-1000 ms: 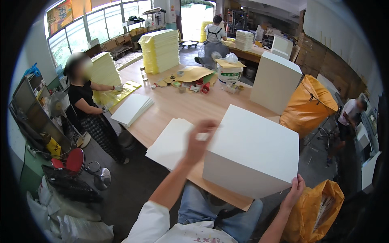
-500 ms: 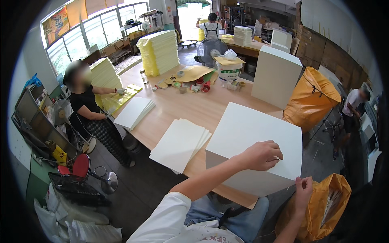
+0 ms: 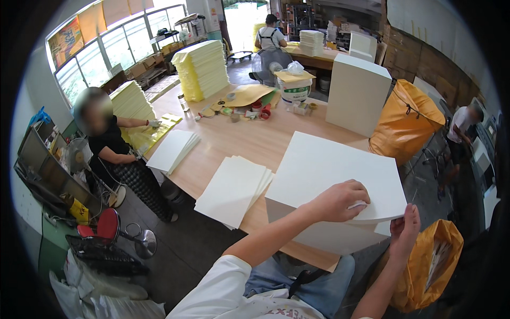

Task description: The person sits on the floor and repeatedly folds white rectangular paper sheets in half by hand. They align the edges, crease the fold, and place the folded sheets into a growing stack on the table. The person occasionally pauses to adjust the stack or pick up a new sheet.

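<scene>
A tall stack of large white sheets (image 3: 324, 165) stands on the table's near right. My left hand (image 3: 342, 201) rests on top of it with the fingers curled. Something small and white (image 3: 359, 204) shows under those fingers, too little to name. At the stack's near right corner my right hand (image 3: 405, 226) pinches the edge of the top sheets between thumb and fingers. These sheets stick out past the stack below and their corner is raised. Left of the stack lies a low fanned pile of cream sheets (image 3: 228, 189).
An open orange sack (image 3: 451, 255) with offcuts stands by my right arm; a fuller orange sack (image 3: 406, 125) is beyond. Tape and tools lie mid-table near a white bucket (image 3: 294, 93). A co-worker (image 3: 109, 138) handles yellow wrapping at left. Another tall stack (image 3: 356, 95) stands behind.
My right hand has moved up and slightly right, drawing the top sheets' corner outward and off the stack. My left hand has shifted slightly on top. A far co-worker has lowered an arm.
</scene>
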The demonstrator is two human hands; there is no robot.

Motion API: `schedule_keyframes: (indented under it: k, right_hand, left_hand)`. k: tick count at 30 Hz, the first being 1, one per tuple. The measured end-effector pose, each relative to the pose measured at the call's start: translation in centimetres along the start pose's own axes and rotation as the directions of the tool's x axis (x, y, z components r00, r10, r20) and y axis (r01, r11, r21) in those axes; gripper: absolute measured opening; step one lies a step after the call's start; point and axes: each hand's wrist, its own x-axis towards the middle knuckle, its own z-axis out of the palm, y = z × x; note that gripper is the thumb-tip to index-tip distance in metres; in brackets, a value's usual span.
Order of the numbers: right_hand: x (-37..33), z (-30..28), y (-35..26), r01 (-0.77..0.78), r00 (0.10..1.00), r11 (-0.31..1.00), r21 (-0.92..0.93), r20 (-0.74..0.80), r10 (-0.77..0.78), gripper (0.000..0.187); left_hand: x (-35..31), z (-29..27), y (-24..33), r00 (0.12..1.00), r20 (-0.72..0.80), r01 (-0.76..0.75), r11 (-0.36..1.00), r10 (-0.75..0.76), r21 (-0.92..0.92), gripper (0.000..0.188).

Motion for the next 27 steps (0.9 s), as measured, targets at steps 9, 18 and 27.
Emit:
schedule_keyframes:
  k: [9,18,27]
  right_hand:
    - [0.6,0.4,-0.3,0.166,0.986,0.917,-0.363,0.078,-0.148,0.044]
    - [0.4,1.0,-0.5,0.102,0.994,0.954,-0.283,0.064,-0.087,0.044]
    - [0.4,1.4,-1.0,0.108,0.994,0.939,-0.326,0.058,-0.095,0.044]
  left_hand:
    - [0.1,0.0,-0.2,1.000,-0.009,-0.002,1.000,0.002,-0.007,0.019]
    - [0.0,-0.1,-0.1,1.000,-0.011,0.006,1.000,-0.006,-0.016,0.019]
    - [0.0,-0.4,0.2,1.000,0.014,0.027,0.999,-0.026,-0.023,0.022]
